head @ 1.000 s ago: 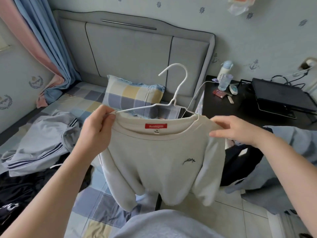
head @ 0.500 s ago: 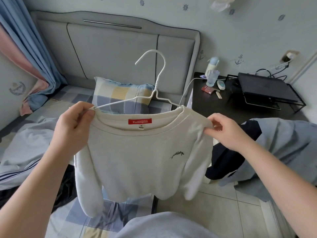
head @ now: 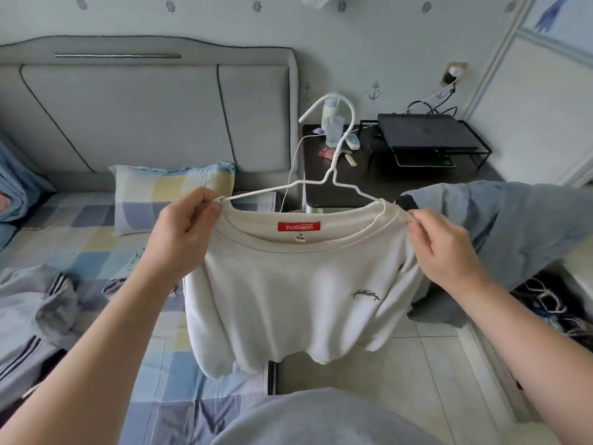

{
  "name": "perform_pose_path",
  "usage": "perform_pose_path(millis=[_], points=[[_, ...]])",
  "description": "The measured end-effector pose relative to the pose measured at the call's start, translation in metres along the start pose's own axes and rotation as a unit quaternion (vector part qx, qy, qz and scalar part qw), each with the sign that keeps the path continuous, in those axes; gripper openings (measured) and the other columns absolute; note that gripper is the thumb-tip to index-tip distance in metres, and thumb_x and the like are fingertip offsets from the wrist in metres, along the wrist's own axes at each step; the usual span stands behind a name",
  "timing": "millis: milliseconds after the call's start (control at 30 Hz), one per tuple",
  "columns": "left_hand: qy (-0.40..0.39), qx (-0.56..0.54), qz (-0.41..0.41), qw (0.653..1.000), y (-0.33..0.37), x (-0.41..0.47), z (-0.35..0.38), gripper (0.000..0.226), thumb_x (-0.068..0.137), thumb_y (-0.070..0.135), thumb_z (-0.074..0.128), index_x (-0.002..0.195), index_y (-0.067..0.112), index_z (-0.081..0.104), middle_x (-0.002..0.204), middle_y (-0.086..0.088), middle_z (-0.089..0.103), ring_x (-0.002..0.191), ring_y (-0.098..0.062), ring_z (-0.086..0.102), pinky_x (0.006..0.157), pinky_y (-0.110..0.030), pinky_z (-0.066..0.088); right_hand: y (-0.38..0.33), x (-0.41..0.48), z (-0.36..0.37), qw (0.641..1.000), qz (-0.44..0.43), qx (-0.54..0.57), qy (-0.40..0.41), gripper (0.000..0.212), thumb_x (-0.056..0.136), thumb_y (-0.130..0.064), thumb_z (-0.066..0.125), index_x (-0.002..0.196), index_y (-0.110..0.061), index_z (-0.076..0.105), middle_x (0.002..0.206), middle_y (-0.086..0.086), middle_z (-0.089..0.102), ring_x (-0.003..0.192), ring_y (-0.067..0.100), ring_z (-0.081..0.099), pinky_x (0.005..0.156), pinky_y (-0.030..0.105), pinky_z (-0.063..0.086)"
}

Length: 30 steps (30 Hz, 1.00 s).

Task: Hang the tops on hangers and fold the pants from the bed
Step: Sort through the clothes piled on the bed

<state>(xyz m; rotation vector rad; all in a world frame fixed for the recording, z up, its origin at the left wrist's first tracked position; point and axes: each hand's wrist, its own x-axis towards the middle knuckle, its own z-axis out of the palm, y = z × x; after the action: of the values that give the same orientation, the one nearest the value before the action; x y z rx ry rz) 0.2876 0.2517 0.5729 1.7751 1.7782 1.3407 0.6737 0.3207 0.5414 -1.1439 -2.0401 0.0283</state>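
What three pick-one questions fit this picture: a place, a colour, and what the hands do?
1. Where is the checked pillow? A floor; B bed, by the headboard; C black table.
2. What colour is the neck label of the sweater? A green; B blue; C red.
3. What are the left hand and right hand doing? A pinching the sweater's shoulders; B hanging loose; C gripping the hook.
B: it lies on the bed by the headboard. C: the tag is red. A: each hand's fingers pinch a shoulder over the hanger.
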Motion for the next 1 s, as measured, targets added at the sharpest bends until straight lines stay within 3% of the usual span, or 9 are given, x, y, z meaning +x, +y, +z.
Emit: perform_pose_path(millis=[133,300,367,533,667,767,867,933,1000], points=[[-0.047,-0.039,0.042,0.997,0.037,0.021,0.056,0.014,0.095,0.027,0.049,0.085,0.023,0.059,0.06,0.013,0.041,0.054,-0.003,0.033,0.051,-0.017,0.029,0.046,-0.022,-0.06,0.998,0.054,0.016,-0.036,0.029,0.098,-0.009,0.043,0.105,0.005,0.067,0.073,0.003,0.061,0.064,0.016,0.057,0.062,0.019,0.041],[-0.129,-0.073,0.096,0.984,0.092,0.036,0.145,0.02,0.095,0.023,0.049,0.087,0.008,0.059,0.059,0.014,0.043,0.054,-0.002,0.035,0.052,-0.015,0.03,0.083,-0.059,-0.128,0.98,0.15,0.109,-0.069,0.011,0.098,-0.038,0.054,0.095,-0.03,0.061,0.073,-0.003,0.06,0.064,0.011,0.053,0.062,0.022,0.042],[-0.162,-0.084,0.113,0.977,0.114,0.036,0.184,0.017,0.095,0.024,0.049,0.087,0.014,0.06,0.061,0.006,0.045,0.057,-0.003,0.037,0.054,-0.017,0.032,0.097,-0.076,-0.149,0.977,0.172,0.099,-0.078,0.006,0.098,-0.031,0.059,0.092,-0.03,0.061,0.072,-0.003,0.057,0.063,0.011,0.049,0.063,0.021,0.04],[-0.256,-0.103,0.152,0.949,0.169,0.036,0.28,0.015,0.101,0.019,0.052,0.091,0.022,0.062,0.068,-0.002,0.053,0.06,-0.013,0.044,0.056,-0.017,0.036,0.137,-0.124,-0.213,0.964,0.238,0.088,-0.078,0.031,0.101,-0.033,0.052,0.081,-0.009,0.054,0.062,-0.002,0.036,0.056,0.004,0.031,0.052,0.017,0.027],[-0.319,-0.112,0.203,0.919,0.217,0.031,0.358,0.02,0.104,0.013,0.051,0.092,0.025,0.061,0.076,0.008,0.055,0.068,-0.011,0.052,0.062,-0.017,0.04,0.16,-0.17,-0.269,0.943,0.313,0.101,-0.052,0.026,0.099,-0.033,0.052,0.077,-0.019,0.056,0.061,-0.008,0.037,0.057,0.006,0.034,0.052,0.019,0.028],[-0.362,-0.138,0.231,0.892,0.258,0.024,0.413,0.019,0.105,0.016,0.046,0.094,0.013,0.061,0.08,-0.001,0.059,0.077,-0.018,0.056,0.072,-0.028,0.045,0.166,-0.198,-0.311,0.934,0.345,0.074,-0.058,0.023,0.098,-0.038,0.051,0.077,-0.029,0.057,0.061,-0.012,0.042,0.057,0.003,0.038,0.054,0.017,0.031],[-0.384,-0.151,0.293,0.862,0.302,0.018,0.466,0.021,0.102,0.02,0.042,0.093,0.011,0.06,0.079,0.005,0.056,0.077,-0.013,0.054,0.075,-0.035,0.042,0.163,-0.219,-0.35,0.914,0.396,0.068,-0.057,0.019,0.094,-0.044,0.05,0.09,-0.034,0.066,0.068,-0.001,0.056,0.063,0.023,0.051,0.058,0.024,0.038],[-0.395,-0.15,0.312,0.851,0.329,0.018,0.499,0.019,0.104,0.019,0.042,0.095,0.015,0.059,0.085,0.01,0.054,0.084,-0.021,0.053,0.083,-0.042,0.042,0.159,-0.228,-0.37,0.902,0.42,0.091,-0.039,0.018,0.094,-0.041,0.052,0.095,-0.033,0.068,0.081,0.013,0.062,0.074,0.037,0.056,0.062,0.038,0.043],[-0.408,-0.139,0.327,0.841,0.356,0.02,0.53,0.018,0.106,0.017,0.042,0.095,0.018,0.056,0.085,0.008,0.052,0.087,-0.029,0.051,0.087,-0.05,0.043,0.153,-0.231,-0.384,0.887,0.443,0.126,0.004,0.014,0.093,-0.037,0.055,0.094,-0.029,0.067,0.084,0.019,0.061,0.071,0.04,0.054,0.061,0.041,0.041]])
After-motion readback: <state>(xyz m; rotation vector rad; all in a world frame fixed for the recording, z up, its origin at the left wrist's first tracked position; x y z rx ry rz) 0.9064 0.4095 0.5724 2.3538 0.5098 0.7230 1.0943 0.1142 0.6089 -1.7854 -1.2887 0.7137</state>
